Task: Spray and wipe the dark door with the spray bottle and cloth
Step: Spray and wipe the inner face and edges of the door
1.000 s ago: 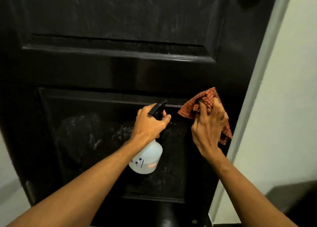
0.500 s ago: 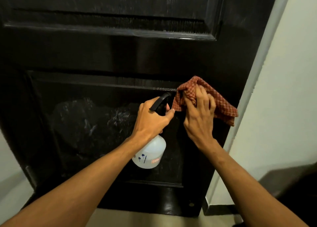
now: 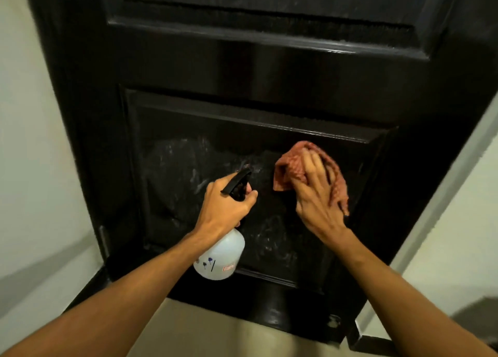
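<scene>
The dark door (image 3: 269, 73) fills the view, with a recessed lower panel (image 3: 175, 173) streaked by whitish spray marks. My left hand (image 3: 223, 208) grips the neck of a white spray bottle (image 3: 219, 259) with a black trigger head, held in front of the panel. My right hand (image 3: 318, 195) presses a red checked cloth (image 3: 285, 162) against the right part of the lower panel, fingers spread over it. The cloth and right hand are motion-blurred.
Pale walls (image 3: 35, 114) flank the door on both sides. A light door frame (image 3: 442, 200) runs along the right edge. Beige floor (image 3: 215, 329) lies below the door's bottom edge, with a dark shape at the lower right corner.
The view has dropped lower, bringing the door's bottom and the floor into sight. My right hand has slid the cloth down from the panel's top moulding onto the panel face. The bottle stays in my left hand.
</scene>
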### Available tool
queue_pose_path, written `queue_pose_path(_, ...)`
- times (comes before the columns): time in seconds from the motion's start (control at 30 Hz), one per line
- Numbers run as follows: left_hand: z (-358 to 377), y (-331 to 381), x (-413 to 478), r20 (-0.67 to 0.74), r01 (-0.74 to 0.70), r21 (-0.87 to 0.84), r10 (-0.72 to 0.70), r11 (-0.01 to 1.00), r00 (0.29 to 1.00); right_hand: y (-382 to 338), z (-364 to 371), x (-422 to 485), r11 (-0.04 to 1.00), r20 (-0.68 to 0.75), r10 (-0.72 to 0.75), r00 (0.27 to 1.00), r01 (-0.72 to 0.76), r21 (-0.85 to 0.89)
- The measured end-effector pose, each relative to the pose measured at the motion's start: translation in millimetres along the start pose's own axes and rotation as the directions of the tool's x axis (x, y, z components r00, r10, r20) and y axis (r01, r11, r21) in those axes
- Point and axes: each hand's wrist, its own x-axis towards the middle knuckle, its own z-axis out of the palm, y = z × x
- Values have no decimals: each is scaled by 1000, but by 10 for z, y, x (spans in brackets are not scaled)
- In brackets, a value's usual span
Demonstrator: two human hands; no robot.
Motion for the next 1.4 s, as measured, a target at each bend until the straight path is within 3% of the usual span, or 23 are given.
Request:
queue_pose_path(0.07,-121,-143,-4,-21,3,8,-3,1000,1000,-111,-33,123,977,-80,214,973,-214,16)
queue_pose_path(0.1,-193,-226,-5,-38,13,7,-12,1000,999,-221,-5,132,973,-79,232,970,-232,7)
queue_pose_path(0.17,-332,-399,-10,-78,50,-3,-50,999,996,-447,150,30,999,36,32,999,-31,-28)
queue_pose_path(0.23,-459,-549,-12,-113,85,-11,-85,996,990,-582,275,-46,977,166,-204,965,212,-33)
queue_pose_path(0.27,-532,-620,-10,-131,99,-10,-99,995,986,-631,303,36,969,173,-246,954,248,8)
queue_pose_path(0.4,-817,-837,43,-201,150,7,-146,989,969,-941,390,615,979,43,-81,996,72,191)
queue_pose_path(0.47,-979,-928,66,-236,156,10,-149,988,960,-1178,530,667,969,47,-162,986,150,198)
queue_pose_path(0.6,-1324,-1060,109,-293,155,2,-147,988,945,-1432,682,697,891,193,-451,871,428,149)
queue_pose_path(0.7,-1544,-1197,138,-302,147,2,-139,989,943,-1689,663,1288,899,47,-412,910,398,181)
queue_pose_path(0.8,-1676,-1351,121,-330,152,-2,-144,988,933,-2096,799,1587,925,-10,-364,931,362,111)
queue_pose_path(0.93,-1781,-1547,64,-382,132,-6,-124,991,916,-2502,1394,1043,854,50,-511,858,500,146)
queue_pose_path(1.0,-1823,-1662,20,-382,121,14,-107,993,918,-2622,1681,686,817,149,-572,807,544,192)
queue_pose_path(1.07,-1853,-1766,-31,-361,132,23,-115,991,925,-2724,1819,444,804,258,-594,762,564,185)
queue_pose_path(1.13,-1873,-1846,-85,-347,130,37,-110,991,931,-2769,1835,406,795,269,-606,748,575,192)
queue_pose_path(1.2,-1862,-1904,-121,-342,125,44,-103,991,934,-2739,1736,551,789,197,-614,765,587,180)
queue_pose_path(1.33,-1754,-1924,-139,-360,116,42,-93,992,928,-2589,1496,893,885,65,-443,894,424,191)
queue_pose_path(1.4,-1688,-1901,-146,-344,101,49,-78,994,936,-2603,1539,728,897,49,-417,907,403,180)
